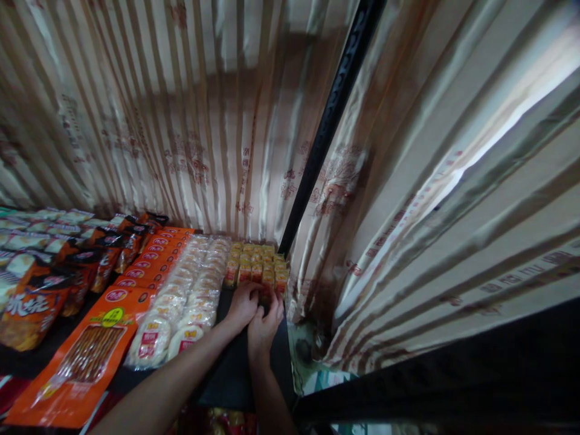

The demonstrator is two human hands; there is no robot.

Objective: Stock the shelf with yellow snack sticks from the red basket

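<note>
Small yellow packets [255, 254] stand packed in rows at the shelf's far right corner. My left hand [245, 305] reaches in from the left, its fingers bent over the front of these rows. Close beside it, my right hand [266, 322] has its thumb and fingers curled around the front packets at the right. Both hands touch at the fingertips, and what lies between them is dark and partly hidden. To the left of my hands lie two rows of round white crackers in clear wrap [185, 302].
Orange bags of stick snacks [93, 344] and black-and-orange snack bags [38, 302] fill the left of the dark shelf [231, 380]. A black upright post [324, 121] rises at the corner. Pleated printed curtains [190, 121] hang behind and to the right.
</note>
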